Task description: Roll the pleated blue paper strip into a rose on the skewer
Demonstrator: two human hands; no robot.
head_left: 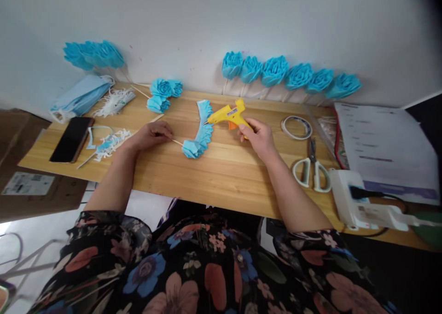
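So the thing in the middle of all this is a light blue petal strip [206, 125], lying on the wooden table [221, 180] roughly between the two hands. Its long axis runs away from the wearer, bowing a bit to the right, with the scalloped edge facing right and the plain edge facing left. The near end meets a small blue bud [192, 148], whose thin stick [177, 142] points off left, so strip and stick make a rough corner there. The left hand [154, 132] has that stick pinched in its fingertips, just beside the bud, so it's the nearer hand to the near end, while the far end lies free of both hands. Over on the other side, the right hand [257, 134] has its fingers wrapped around the grip of a yellow glue gun [229, 114], which points left across the strip. For me the relation that counts is right there: the nozzle comes in crosswise to the long axis, its tip by the plain edge around mid-length. Can't tell if it's actually touching, or whether the trigger is squeezed. Further out, three blue flowers [161, 88] sit beyond the left hand, six more blue roses [274, 71] lean on the wall, and a tape roll [285, 129] and scissors [312, 155] lie off to the right.
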